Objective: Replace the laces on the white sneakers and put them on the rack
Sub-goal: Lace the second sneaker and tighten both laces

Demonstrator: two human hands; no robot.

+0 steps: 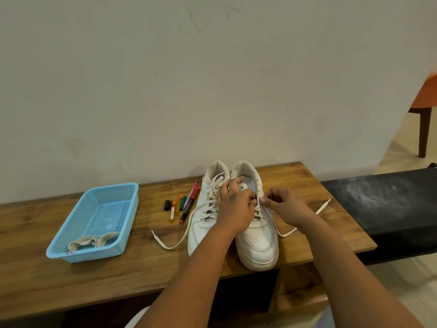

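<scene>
The two sneakers stand side by side on the worktop. Both hands work on the right sneaker. The left hand and right hand each pinch its lace. The lace end could slip out of the hole if the fingers let go.

Basket left of sneakers, markers between.

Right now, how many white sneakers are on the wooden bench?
2. The left sneaker stands laced beside the markers; the right sneaker stands against it, where the left hand and right hand pinch its lace.
</scene>
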